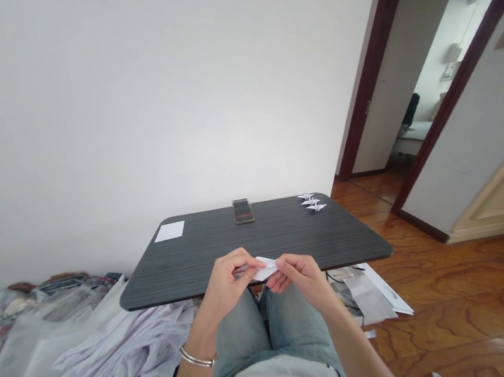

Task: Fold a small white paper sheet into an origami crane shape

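Note:
Between both hands, just over the near edge of the dark table (213,242), is a small folded piece of white paper (267,267). My left hand (233,275) pinches its left side between thumb and fingers. With thumb and forefinger, my right hand (298,270) grips the right end. The fingers cover part of the folds. At the table's far right lie several white folded paper cranes (314,202). A flat white sheet of paper (169,231) rests at the far left.
A phone (243,211) stands at the table's back edge, close to the white wall (171,99). Piled clothes and fabric (115,350) lie to the left of my legs. Papers (374,293) sit below the table at right, beside the wooden floor (465,295).

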Demonstrator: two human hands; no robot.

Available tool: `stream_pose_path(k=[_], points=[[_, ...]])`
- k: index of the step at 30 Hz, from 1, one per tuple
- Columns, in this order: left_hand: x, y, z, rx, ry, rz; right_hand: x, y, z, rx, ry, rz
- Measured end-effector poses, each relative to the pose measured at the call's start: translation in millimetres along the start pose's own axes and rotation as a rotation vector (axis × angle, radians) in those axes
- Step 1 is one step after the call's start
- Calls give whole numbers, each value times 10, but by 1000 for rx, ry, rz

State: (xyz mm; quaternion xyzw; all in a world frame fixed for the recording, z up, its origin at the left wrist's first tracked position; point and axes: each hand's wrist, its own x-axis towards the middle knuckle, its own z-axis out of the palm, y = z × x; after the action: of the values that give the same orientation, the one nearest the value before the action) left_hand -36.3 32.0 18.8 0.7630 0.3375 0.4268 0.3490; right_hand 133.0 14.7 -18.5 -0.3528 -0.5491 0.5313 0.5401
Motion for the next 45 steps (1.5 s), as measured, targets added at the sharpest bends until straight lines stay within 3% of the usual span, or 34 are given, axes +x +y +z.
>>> stream_pose_path(k=[20,28,36,45], points=[[5,13,-11,-51,-43,-32,-9,-24,-9,-52,-25,-64],[12,32,88,-313,-9,-267,1,-3,-23,-109,-28,-75],[28,40,50,-401,13,-358,3,10,-18,-100,-26,-65],[27,47,67,-405,20,-359,3,1,-12,-84,1,-88]])
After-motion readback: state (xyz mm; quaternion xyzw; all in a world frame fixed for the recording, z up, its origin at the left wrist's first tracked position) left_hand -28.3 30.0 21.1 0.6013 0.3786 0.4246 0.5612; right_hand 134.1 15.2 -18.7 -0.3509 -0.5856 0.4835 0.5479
